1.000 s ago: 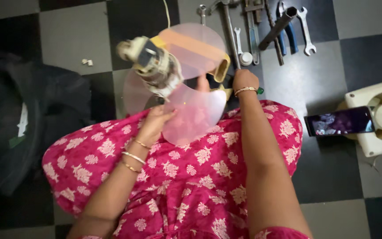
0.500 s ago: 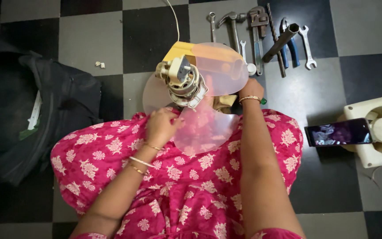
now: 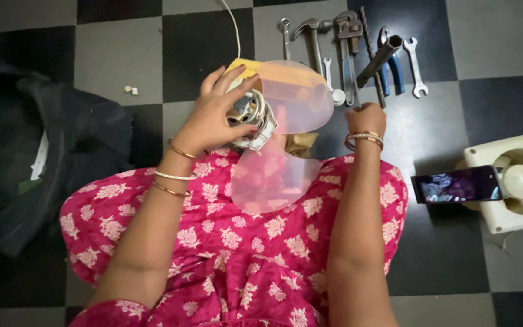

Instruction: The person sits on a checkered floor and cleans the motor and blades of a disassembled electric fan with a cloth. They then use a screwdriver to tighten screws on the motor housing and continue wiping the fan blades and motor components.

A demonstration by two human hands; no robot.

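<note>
A small fan with translucent pink blades (image 3: pixel 295 97) and a bare metal motor (image 3: pixel 254 121) rests against my lap, over a yellow part (image 3: pixel 244 65). My left hand (image 3: pixel 210 118) is spread over the motor and grips it from the left. My right hand (image 3: pixel 364 120) is to the right of the blades, fingers curled at the lower end of a thin dark tool (image 3: pixel 375 85) lying on the floor. I cannot see whether it grips that tool. A white cord (image 3: pixel 235 30) runs away from the fan.
Tools lie in a row ahead: a hammer (image 3: pixel 313 36), a pipe wrench (image 3: pixel 347 42), blue-handled pliers (image 3: pixel 396 74) and a spanner (image 3: pixel 416 66). A phone (image 3: pixel 458 184) leans on a white exhaust fan housing (image 3: pixel 485 209) at right. A dark bag (image 3: pixel 49 151) lies at left.
My left hand has moved up from the lower blade onto the motor. My right hand has left the fan and gone right, to the tools. The fan has turned.
</note>
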